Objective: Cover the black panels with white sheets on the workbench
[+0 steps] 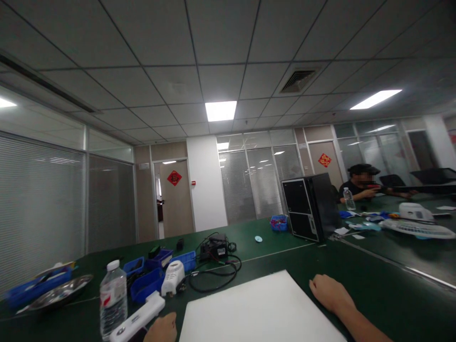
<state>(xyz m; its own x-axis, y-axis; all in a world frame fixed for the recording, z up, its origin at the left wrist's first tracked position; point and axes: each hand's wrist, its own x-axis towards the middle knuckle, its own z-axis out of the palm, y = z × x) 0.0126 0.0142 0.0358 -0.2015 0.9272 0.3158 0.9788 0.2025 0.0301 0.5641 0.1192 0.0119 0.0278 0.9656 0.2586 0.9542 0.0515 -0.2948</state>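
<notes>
While bottle [112, 298] holds water [114, 317], reddish bits [277, 221] in blue basket [280, 227], left hand [162, 327], right hand [329, 293] curled closed

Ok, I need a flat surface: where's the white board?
Head view: the white board lies bottom centre on the green table, between the left hand and right hand.

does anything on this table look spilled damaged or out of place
No spill or damage shows. The cable sprawls in loose loops by the white board, untidily. The black tower seems to lean, perhaps just lens distortion.
</notes>
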